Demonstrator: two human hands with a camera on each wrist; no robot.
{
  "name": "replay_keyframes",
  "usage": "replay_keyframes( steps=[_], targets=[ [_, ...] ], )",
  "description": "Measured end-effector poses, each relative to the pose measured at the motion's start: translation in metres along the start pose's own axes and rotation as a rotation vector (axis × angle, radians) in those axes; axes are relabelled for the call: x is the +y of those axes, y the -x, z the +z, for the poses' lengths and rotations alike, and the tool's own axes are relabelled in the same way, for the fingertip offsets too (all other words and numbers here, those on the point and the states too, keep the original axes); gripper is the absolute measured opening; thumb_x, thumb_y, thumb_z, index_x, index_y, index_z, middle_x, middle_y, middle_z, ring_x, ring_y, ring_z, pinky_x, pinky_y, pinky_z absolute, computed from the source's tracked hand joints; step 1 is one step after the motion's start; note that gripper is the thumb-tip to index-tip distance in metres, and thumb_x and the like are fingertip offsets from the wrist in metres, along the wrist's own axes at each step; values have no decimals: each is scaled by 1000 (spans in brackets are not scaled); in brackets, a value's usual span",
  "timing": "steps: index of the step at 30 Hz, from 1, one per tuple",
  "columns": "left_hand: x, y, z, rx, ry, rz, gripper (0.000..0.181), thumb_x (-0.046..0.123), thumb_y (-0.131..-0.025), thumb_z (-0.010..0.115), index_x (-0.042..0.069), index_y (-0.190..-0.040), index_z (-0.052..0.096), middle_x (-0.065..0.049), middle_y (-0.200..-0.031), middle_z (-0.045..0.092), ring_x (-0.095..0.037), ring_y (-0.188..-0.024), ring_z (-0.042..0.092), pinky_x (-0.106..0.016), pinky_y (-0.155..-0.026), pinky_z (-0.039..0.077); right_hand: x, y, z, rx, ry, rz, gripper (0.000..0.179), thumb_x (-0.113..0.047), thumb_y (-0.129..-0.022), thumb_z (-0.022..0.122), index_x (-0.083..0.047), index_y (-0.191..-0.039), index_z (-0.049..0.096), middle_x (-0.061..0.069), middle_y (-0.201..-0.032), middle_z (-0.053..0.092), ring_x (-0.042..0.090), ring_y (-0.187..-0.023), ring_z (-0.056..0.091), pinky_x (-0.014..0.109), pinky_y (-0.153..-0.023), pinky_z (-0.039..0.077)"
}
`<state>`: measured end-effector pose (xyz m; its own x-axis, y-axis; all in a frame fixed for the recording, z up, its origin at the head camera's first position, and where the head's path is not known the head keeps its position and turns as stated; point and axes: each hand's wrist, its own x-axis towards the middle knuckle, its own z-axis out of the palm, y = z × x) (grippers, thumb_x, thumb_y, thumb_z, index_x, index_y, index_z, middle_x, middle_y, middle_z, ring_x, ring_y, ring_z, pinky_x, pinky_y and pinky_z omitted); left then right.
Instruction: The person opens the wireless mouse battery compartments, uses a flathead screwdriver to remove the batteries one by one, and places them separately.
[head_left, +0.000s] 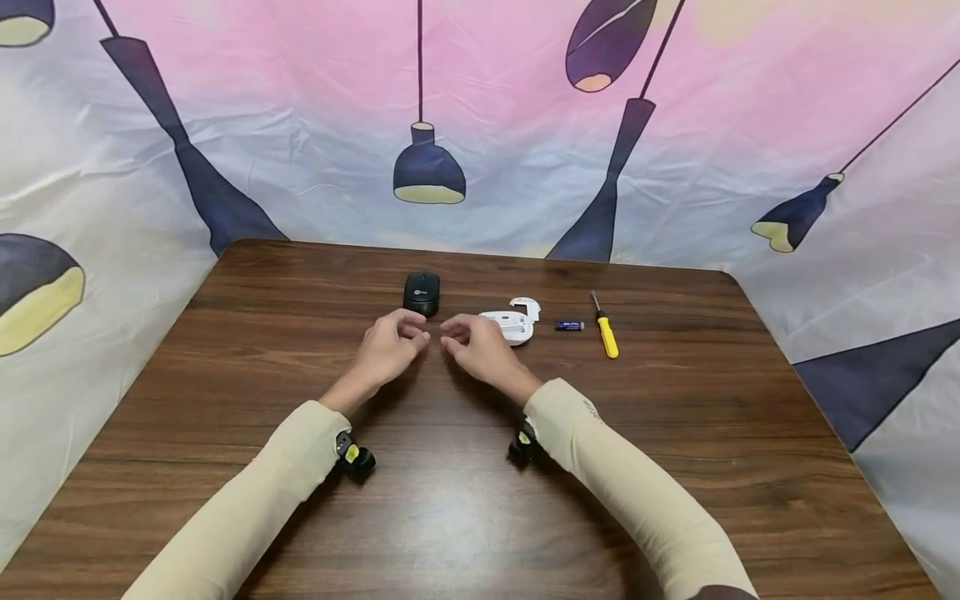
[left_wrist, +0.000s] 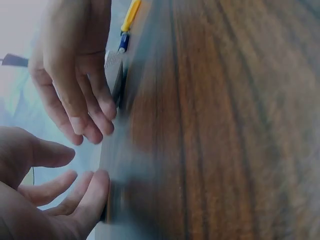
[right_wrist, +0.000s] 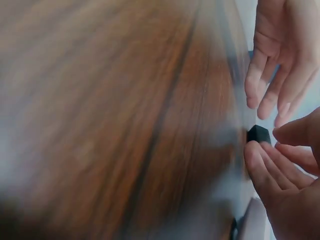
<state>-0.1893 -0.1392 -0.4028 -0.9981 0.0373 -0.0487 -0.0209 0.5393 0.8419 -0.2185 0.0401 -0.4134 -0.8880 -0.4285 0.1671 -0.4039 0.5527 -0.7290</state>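
L hand (head_left: 390, 346) & R hand (head_left: 483, 346) face each other mid-desk, fingers loosely bent, thumbs a bit off the fingertips. Both empty, AFAICT from all 3 views; small gap btwn the two.

Black mouse (head_left: 422, 292) sits just beyond L hand, on the far side; can't tell if fingertips touch it. White mouse (head_left: 517, 329) is just R of R hand, hollow side up, its left end hidden behind the hand, so contact unclear. White cover (head_left: 534, 310) lies at its far-right edge. Further R on the desk (head_left: 675, 400): blue battery (head_left: 570, 325), then yellow screwdriver (head_left: 609, 337), tip far, handle near.

Handling tips, my judgement: keep both hands loose & low, w/ thumb-finger gap as is, good for a light side grip. White mouse prob. slick plastic, so steady it by the sides w/ one hand, thumb clear of the hollow. Cover looks thin: pinch by the rim, don't bend. Battery may roll; take it mid-length, don't nudge. R wrist should go over, not across, the small bits, or they'd prob. get swept.
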Motion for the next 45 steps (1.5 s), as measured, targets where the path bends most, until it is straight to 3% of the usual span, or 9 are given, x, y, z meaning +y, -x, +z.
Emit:
replay_keyframes(
  steps=[5,9,15,18,22,27,31,37,45],
  targets=[
    [-2,-8,-2,69,7,-15,44,12,-98,63,0,-139,52,-22,-128,58,-34,-115,60,-46,-98,53,-3,-18,12,43,-100,110,27,-4,-96,68,3,-122,68,15,-114,72,23,-101,71,26,-86,60],
    [-2,-16,-4,108,-17,-9,48,10,-98,63,-2,-142,48,-24,-132,51,-35,-117,52,-48,-100,48,-6,-28,16,82,-158,188,34,-4,-96,67,3,-129,64,16,-122,69,25,-109,69,29,-92,58],
    [-3,-28,-7,74,-70,-23,55,10,-101,58,0,-151,38,-24,-138,47,-36,-118,47,-51,-99,44,-10,-39,21,76,-163,248,46,-6,-97,66,0,-141,55,17,-133,64,25,-121,62,32,-100,55],
    [-3,-34,-6,27,-114,-18,60,10,-102,55,0,-156,31,-26,-148,41,-40,-131,43,-55,-107,42,-9,-42,22,44,-127,243,52,-6,-98,64,-1,-148,48,18,-137,61,24,-122,61,30,-98,55],
    [0,-39,-5,-27,-184,-20,65,12,-102,54,1,-159,25,-25,-159,29,-43,-145,29,-57,-118,32,-8,-46,22,-2,-72,208,57,-6,-99,63,-1,-152,42,18,-148,51,23,-124,59,29,-99,55],
    [2,-40,-5,-48,-251,-13,65,13,-102,54,0,-158,25,-26,-160,26,-44,-146,26,-58,-119,30,-7,-47,21,-42,-36,174,57,-4,-100,59,0,-153,39,17,-154,44,23,-129,55,30,-98,53],
    [2,-39,-6,-64,-279,5,63,12,-102,54,-2,-158,26,-28,-160,25,-46,-145,27,-59,-119,29,-7,-45,19,-77,13,158,56,-3,-101,55,0,-154,37,15,-162,30,27,-142,42,33,-94,49],
    [2,-39,-7,-78,-310,42,61,12,-103,53,-5,-156,29,-26,-163,22,-46,-146,26,-59,-120,26,-8,-42,16,-113,97,112,54,-3,-101,54,2,-153,38,17,-162,28,35,-147,31,42,-118,37],
    [-2,-32,-10,-106,-353,84,61,11,-103,52,-6,-156,27,-26,-162,24,-46,-145,28,-60,-119,27,-12,-38,11,-150,121,72,54,-5,-102,56,3,-152,38,21,-160,33,35,-147,31,45,-121,32]
  ],
)
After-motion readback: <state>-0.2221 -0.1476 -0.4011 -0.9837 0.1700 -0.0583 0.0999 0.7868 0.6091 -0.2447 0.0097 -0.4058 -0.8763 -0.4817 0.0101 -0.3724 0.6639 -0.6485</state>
